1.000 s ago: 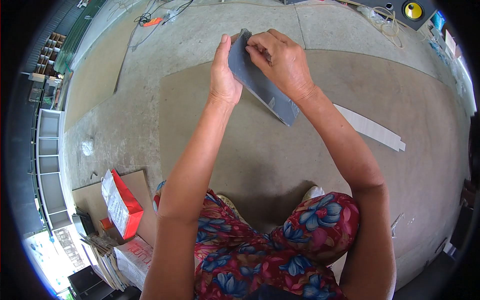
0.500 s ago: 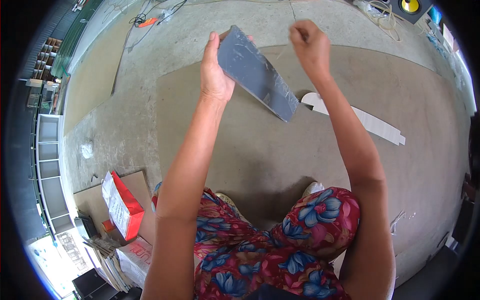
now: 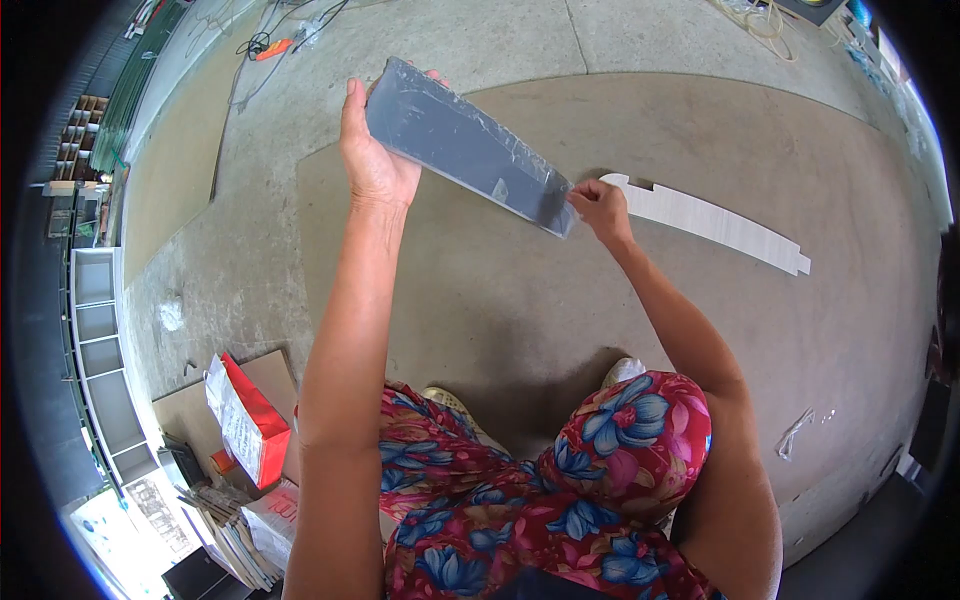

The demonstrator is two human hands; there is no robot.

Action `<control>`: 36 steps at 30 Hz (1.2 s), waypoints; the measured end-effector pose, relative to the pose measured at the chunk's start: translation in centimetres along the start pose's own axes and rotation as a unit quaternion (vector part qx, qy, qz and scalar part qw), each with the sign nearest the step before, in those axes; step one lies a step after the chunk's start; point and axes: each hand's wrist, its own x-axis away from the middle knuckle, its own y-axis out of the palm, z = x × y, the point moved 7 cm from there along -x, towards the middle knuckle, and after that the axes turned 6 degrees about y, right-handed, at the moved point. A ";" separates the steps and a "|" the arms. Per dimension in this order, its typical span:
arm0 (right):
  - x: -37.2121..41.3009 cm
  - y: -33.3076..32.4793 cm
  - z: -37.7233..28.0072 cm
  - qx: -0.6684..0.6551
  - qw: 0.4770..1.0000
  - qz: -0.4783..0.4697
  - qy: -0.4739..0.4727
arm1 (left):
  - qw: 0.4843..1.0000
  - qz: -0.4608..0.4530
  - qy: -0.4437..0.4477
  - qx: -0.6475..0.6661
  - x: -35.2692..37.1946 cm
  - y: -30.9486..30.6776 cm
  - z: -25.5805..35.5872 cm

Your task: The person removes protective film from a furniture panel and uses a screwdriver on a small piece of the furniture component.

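A long dark grey panel (image 3: 460,140), with scuffed, shiny film on its face, is held up at a slant above the brown board on the floor. My left hand (image 3: 380,160) grips its upper left end, thumb on the near side and fingertips showing behind the top edge. At the panel's lower right end, my right hand (image 3: 599,204) is closed in a pinch at the corner; what lies between the fingertips is too small to make out. Just right of that hand, a pale, curved strip with notched ends (image 3: 710,222) lies flat on the board.
The brown board (image 3: 450,300) covers much of the floor around my feet. At the lower left stand a red and white bag (image 3: 262,432) and stacked flat pieces (image 3: 225,535). Cables with an orange block (image 3: 273,49) lie at the top left. Clear plastic scraps (image 3: 793,436) lie at the right.
My right hand has come down from above to the panel's lower right corner. My left hand and the panel have shifted left in view, and the panel lies at a shallower slant.
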 end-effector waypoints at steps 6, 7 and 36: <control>1.4 2.2 -8.8 -0.160 0.980 -0.013 -0.114 | 1.000 -0.013 -0.002 -0.001 0.0 0.7 -0.1; 1.3 2.5 -9.6 -0.175 0.976 -0.023 -0.124 | 1.000 -0.020 -0.003 0.000 -0.1 0.9 -0.2; 1.8 -0.3 -11.4 -0.002 0.986 0.095 -0.139 | 0.995 -0.081 0.010 -0.056 0.5 3.9 -0.4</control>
